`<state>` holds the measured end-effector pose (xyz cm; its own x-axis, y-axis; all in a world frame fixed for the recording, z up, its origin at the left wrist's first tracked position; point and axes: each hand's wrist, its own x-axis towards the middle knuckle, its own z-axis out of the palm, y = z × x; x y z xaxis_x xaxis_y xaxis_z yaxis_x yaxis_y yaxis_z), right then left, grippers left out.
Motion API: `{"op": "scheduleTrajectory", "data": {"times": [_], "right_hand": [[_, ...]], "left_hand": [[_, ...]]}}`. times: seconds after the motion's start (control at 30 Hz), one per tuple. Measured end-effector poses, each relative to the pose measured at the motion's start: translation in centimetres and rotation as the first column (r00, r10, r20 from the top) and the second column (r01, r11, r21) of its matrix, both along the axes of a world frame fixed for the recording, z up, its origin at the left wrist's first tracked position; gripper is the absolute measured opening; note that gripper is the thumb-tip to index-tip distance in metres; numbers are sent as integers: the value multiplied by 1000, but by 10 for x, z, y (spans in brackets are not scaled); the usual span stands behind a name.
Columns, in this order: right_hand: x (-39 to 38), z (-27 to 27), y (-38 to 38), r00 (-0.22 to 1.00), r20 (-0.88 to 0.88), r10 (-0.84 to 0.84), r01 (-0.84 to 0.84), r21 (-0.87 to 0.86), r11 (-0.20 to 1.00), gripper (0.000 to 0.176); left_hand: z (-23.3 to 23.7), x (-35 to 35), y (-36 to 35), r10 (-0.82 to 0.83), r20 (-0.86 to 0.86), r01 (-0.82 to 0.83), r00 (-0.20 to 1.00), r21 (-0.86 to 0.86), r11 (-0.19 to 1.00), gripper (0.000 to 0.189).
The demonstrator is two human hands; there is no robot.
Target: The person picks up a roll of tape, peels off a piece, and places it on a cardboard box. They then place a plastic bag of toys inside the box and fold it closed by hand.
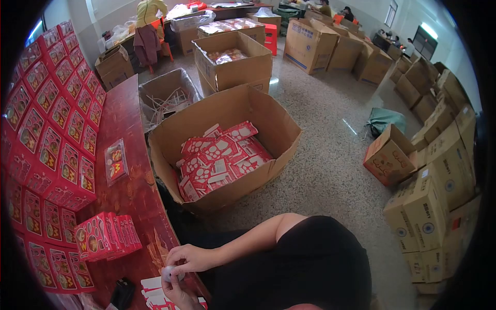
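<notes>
My right hand [191, 258] reaches over the table's edge with its fingers closed on a small whitish rounded object [170, 273] that has a dark spot. From below, my left hand [178, 292] pinches the same object; its lower part runs toward the bottom of the view. What the object is, I cannot make out. Under and beside my left hand lie several flat white-and-red cards [151, 284]. A black object [122, 293] sits to their left. A stack of red printed boxes [106, 236] stands just beyond my hands on the dark red table [126, 199].
Red packages [57, 119] are piled high along the table's left side. One clear-fronted pack [116, 161] lies flat on it. A large carton [279, 124] of red-and-white cards adjoins the table. Brown cartons [423, 206] line the right; people [325, 9] work at the back.
</notes>
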<state>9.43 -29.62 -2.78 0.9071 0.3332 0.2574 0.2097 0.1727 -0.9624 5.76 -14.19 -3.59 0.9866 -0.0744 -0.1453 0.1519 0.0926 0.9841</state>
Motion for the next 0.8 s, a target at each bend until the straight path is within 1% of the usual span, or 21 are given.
{"op": "scheduleTrajectory", "data": {"times": [0.07,0.27,0.37,0.47,0.57,0.8], "right_hand": [[1,-2,2,999,38,-29,28,26,999,21],[4,-4,-1,998,-52,24,-24,4,1000,22],[3,-3,0,1000,-15,7,-7,23,1000,22],[4,-2,0,999,-30,23,-24,-38,999,22],[5,-5,3,1000,-7,-1,0,-56,998,22],[4,-1,4,1000,11,-2,2,-23,1000,23]], "left_hand": [[0,0,0,2,1,-2,1000,-1,1000,16],[0,1,0,8,5,-8,1000,-5,1000,16],[-1,2,-1,11,8,-11,1000,-6,1000,16],[-1,2,-1,11,9,-11,1000,-7,1000,16],[-1,2,0,11,12,-11,1000,-4,1000,16],[0,1,0,15,12,-15,1000,-2,1000,16]]}}
